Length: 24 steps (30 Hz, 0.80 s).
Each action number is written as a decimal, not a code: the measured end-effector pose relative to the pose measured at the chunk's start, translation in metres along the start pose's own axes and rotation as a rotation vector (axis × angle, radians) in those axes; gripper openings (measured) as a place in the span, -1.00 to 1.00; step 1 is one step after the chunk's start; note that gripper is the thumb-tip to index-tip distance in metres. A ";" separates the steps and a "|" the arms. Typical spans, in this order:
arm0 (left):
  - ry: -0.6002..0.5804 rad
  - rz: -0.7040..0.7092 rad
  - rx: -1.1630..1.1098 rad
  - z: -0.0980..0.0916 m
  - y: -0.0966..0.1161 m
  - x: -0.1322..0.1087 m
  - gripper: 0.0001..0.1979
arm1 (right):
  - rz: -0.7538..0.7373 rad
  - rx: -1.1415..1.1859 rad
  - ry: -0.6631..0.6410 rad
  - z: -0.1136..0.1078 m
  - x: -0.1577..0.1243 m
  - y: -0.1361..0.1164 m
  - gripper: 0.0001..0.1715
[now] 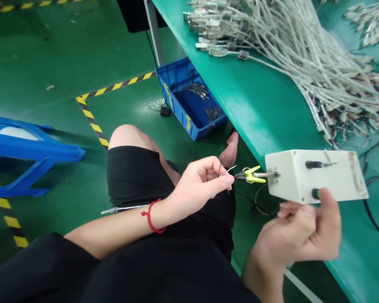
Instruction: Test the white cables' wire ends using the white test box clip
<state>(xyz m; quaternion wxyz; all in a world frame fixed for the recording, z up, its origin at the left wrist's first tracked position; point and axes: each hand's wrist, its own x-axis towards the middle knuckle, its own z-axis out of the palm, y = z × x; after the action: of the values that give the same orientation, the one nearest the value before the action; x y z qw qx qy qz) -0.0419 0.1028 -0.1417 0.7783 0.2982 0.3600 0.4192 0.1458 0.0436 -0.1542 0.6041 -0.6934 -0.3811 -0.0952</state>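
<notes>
Thin stripped wires [228, 170], dark and silvery, are pinched between the thumb and fingers of my left hand [205, 181]. A clear USB cable end [113, 210] shows beneath my left forearm; whether it joins these wires is hidden. Just beyond my left fingertips is a yellow clip [252, 174] with black tips, on a metal rod from a white box [337, 168]. My right hand [303, 235] is at the box's near edge, its fingers curled. One of its fingertips touches a black and green knob [316, 193]. Above that, a black fitting [314, 164] holds a thin metal pin.
Many clear USB cables [271, 42] are heaped on the green table [265, 101]. A blue bin [173, 99] with cables in it stands on the floor beside the table. A blue stool [34, 147] is at the left. Black cords [371, 210] run behind the box.
</notes>
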 end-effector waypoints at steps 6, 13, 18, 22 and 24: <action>0.023 -0.013 0.023 0.000 -0.001 0.001 -0.65 | 0.068 -0.024 0.022 0.002 0.000 -0.002 -0.56; -0.001 -0.003 0.020 -0.002 -0.003 0.002 -0.68 | 0.070 0.035 0.025 0.002 0.001 0.000 -0.55; -0.022 0.009 0.021 -0.005 -0.002 0.003 -0.72 | 0.054 0.052 0.045 0.004 0.001 0.005 -0.55; -0.022 0.018 0.016 -0.007 -0.001 0.003 -0.71 | 0.014 0.069 0.065 0.007 0.000 0.008 -0.56; -0.016 0.019 0.020 -0.006 -0.001 0.004 -0.69 | 0.010 0.074 0.066 0.008 0.000 0.008 -0.56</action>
<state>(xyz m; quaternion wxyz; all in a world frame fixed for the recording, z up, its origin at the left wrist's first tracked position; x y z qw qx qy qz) -0.0453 0.1065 -0.1472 0.7741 0.3126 0.3550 0.4208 0.1483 0.0507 -0.1619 0.6419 -0.6691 -0.3606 -0.1009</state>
